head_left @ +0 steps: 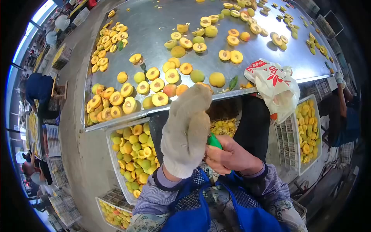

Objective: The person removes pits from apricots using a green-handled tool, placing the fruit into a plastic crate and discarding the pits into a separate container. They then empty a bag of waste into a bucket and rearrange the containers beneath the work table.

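The left hand (186, 131), in a thick grey knitted glove, is raised in front of the near edge of the shiny steel bench (154, 23), its gloved fingers (195, 100) curled upward around something at the tips. A sliver of orange-yellow peach (205, 86) shows at the fingertips, mostly hidden by the glove, so how it is gripped cannot be told for sure. The bare right hand (228, 156) sits just below and beside the glove, its fingers closed around a small bright green plastic handle (213, 141) — only a short glossy stub of it shows between the thumb and the glove, and whatever blade or tip it carries is hidden.

On the bench lie many halved yellow peaches (127, 96) with dark pit hollows, mixed with whole yellow-green ones, scattered in loose clusters. A white plastic bag with red print (276, 83) hangs over the bench's near edge at the right. Below the bench, a white plastic crate of whole yellow-green peaches (135, 154) stands to the left — another white crate with cut yellow halves (307, 131) stands to the right. The person wears a blue apron (216, 208) over striped sleeves.
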Motion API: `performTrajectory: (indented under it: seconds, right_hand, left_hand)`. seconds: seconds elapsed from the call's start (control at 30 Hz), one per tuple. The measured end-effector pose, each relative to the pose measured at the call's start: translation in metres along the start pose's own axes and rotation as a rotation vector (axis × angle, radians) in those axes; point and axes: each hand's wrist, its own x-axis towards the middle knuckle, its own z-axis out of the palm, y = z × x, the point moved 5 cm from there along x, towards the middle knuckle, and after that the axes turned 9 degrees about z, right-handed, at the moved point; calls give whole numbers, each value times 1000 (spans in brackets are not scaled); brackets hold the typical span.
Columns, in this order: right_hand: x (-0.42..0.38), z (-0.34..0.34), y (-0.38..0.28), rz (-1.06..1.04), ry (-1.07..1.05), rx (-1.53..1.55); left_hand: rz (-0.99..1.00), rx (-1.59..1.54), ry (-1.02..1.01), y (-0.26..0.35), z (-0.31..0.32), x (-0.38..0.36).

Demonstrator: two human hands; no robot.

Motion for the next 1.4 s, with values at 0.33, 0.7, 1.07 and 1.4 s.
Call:
performTrajectory:
  seconds: [0.33, 0.7, 1.07, 1.4]
  right_hand:
    - [-12, 13, 15, 241, -416, 515]
    - [-17, 19, 25, 157, -799, 805]
    - [-27, 13, 27, 142, -754, 770]
    - [-26, -44, 54, 72, -540, 661]
  left_hand:
    - [-106, -166, -228, 0, 10, 7]
    - [-2, -20, -281, -2, 17, -8]
    - [-514, -1030, 20, -43, 57, -15]
    - [-443, -218, 314, -101, -131, -122]
